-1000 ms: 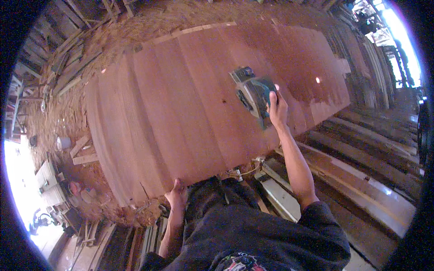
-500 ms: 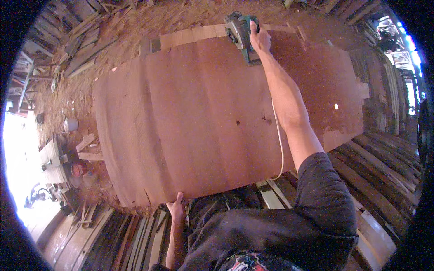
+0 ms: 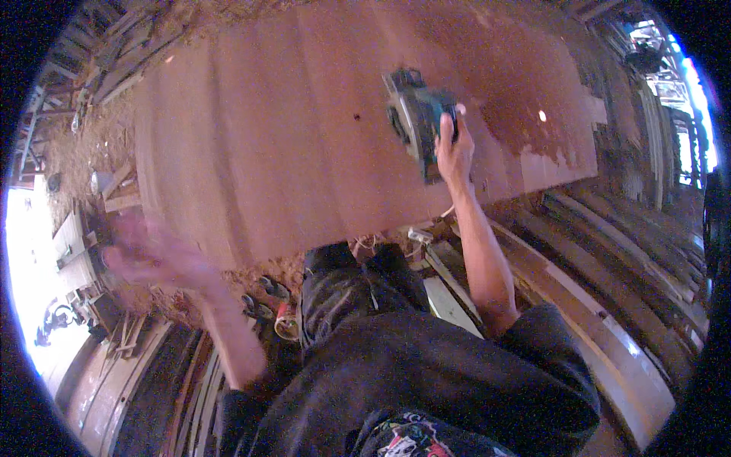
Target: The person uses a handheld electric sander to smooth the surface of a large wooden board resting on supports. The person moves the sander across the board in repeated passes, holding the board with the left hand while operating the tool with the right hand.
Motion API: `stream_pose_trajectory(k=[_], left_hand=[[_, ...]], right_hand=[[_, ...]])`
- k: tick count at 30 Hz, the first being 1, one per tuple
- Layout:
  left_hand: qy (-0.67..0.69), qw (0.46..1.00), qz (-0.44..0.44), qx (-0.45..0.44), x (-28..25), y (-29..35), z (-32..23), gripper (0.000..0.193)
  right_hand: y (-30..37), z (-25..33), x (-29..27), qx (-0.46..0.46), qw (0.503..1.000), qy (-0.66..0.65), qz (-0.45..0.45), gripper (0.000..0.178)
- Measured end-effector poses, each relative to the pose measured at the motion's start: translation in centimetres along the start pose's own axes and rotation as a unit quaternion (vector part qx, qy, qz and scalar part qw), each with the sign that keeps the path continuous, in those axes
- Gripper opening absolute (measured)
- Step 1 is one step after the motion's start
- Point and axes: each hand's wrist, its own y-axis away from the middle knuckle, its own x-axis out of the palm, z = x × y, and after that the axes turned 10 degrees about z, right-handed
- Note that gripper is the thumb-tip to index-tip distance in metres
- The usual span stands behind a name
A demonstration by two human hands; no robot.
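Observation:
My right hand point(image 3: 454, 154) grips the handle of a teal and black circular saw point(image 3: 417, 122). The saw is over the right half of a large reddish-brown wooden panel point(image 3: 297, 152); whether its base touches the surface I cannot tell. Just off the panel's near left corner is my left hand point(image 3: 156, 251), smeared by motion, and how its fingers lie is unclear. A short stretch of pale cord point(image 3: 448, 211) shows beside my right wrist at the panel's near edge.
Long boards point(image 3: 609, 251) are stacked at the right, and more planks point(image 3: 145, 381) lie at the lower left. A red can point(image 3: 286, 324) stands by my legs. Wood shavings point(image 3: 106, 156) cover the ground at the left. A wooden frame point(image 3: 120, 190) is near the panel's left edge.
My right hand has brought the saw from the panel's far edge nearer to me. My left hand has let go of the near edge and swung out leftward. The view has shifted too.

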Motion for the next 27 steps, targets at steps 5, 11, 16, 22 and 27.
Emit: stream_pose_trajectory(k=[5,11,16,22,27], left_hand=[[-0.136,0.986,0.087,-0.041,-5.5,-6.2,-1.3,0.1],[-0.174,0.975,0.119,-0.066,-7.6,-5.5,0.2,0.101],[-0.182,0.973,0.116,-0.08,-8.7,-4.1,1.5,0.102],[-0.186,0.975,0.103,-0.071,-10.0,-2.9,1.3,0.104],[-0.184,0.976,0.091,-0.068,-10.6,-2.1,1.3,0.105]], right_hand=[[22.2,-4.4,-7.3,0.065,0.998,0.019,0.006,0.047],[30.2,-7.0,-9.2,0.056,0.997,0.05,-0.022,0.043],[29.4,-6.0,-9.6,0.034,0.999,0.031,-0.015,0.044],[29.4,-5.8,-9.7,0.026,0.999,0.018,-0.019,0.043],[28.8,-6.7,-9.4,0.016,1.0,0.02,-0.004,0.042]])
